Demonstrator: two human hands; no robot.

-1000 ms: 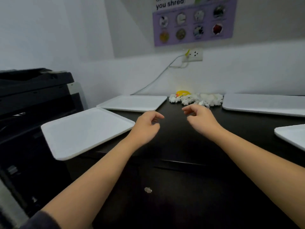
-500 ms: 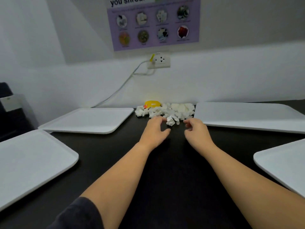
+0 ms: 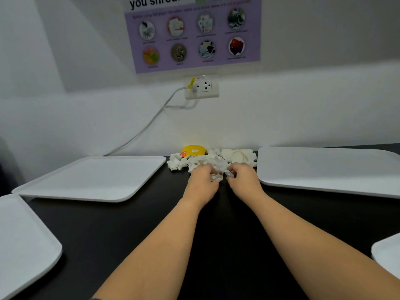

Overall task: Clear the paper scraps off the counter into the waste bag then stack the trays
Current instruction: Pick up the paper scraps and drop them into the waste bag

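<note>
Where fingertips vanish into paper scraps (image 3: 207,162), both hands (image 3: 223,180) apparently grasping crumpled pieces, blurred

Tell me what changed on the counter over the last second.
Both hands moved forward to the paper scraps by the wall; the left hand and right hand now curl their fingers into the near edge of the pile, gathering pieces. The white trays and the yellow item stayed put.
</note>
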